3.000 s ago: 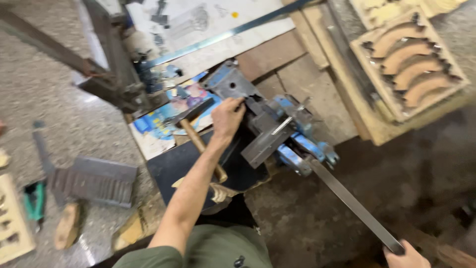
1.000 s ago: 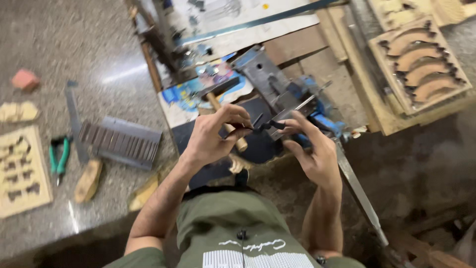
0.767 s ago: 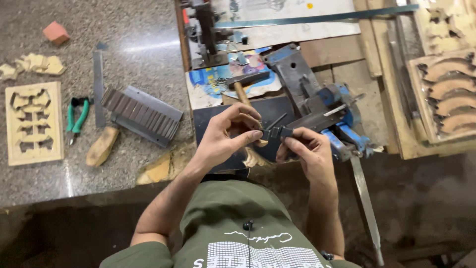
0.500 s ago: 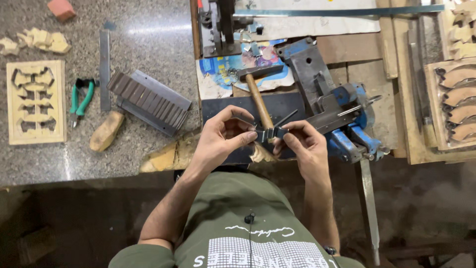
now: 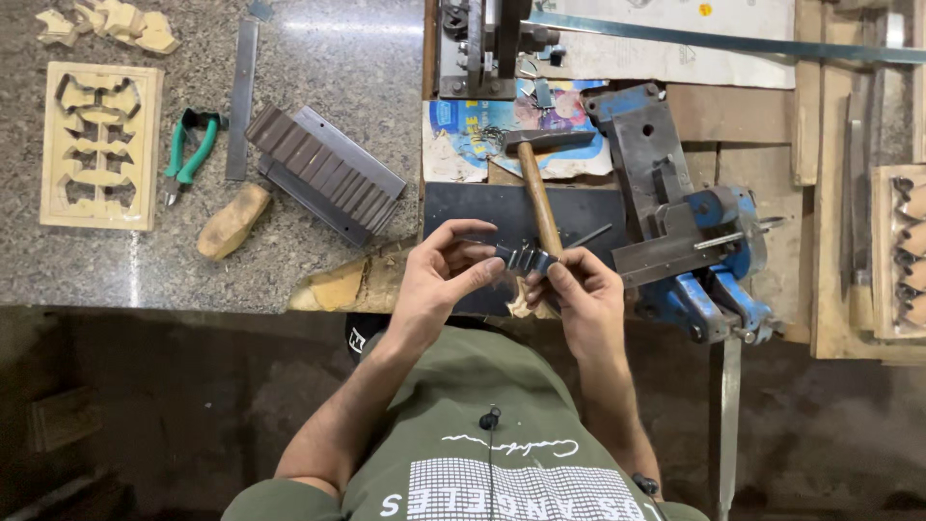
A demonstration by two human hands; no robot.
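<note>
Both hands hold one small dark metal strip (image 5: 519, 257), bent into zigzag folds, just above the near edge of the bench. My left hand (image 5: 444, 275) pinches its left end between thumb and fingers. My right hand (image 5: 579, 294) pinches its right end. A wooden-handled hammer (image 5: 536, 183) lies right behind the strip on a dark metal plate (image 5: 463, 207). A blue bench vise (image 5: 690, 246) with a grey flat bar in its jaws stands just to the right of my right hand.
On the granite top to the left lie a ribbed grey metal piece (image 5: 323, 174), green-handled pliers (image 5: 190, 154), a steel ruler (image 5: 240, 92), a wooden block (image 5: 231, 220) and a cut-out wooden template (image 5: 98, 145). A long steel strip (image 5: 714, 43) crosses the back; another wooden template (image 5: 902, 251) sits far right.
Three seconds ago my left hand was at the vise and my right hand far off to the lower right; both have come together on the zigzag strip and lifted it toward me.
</note>
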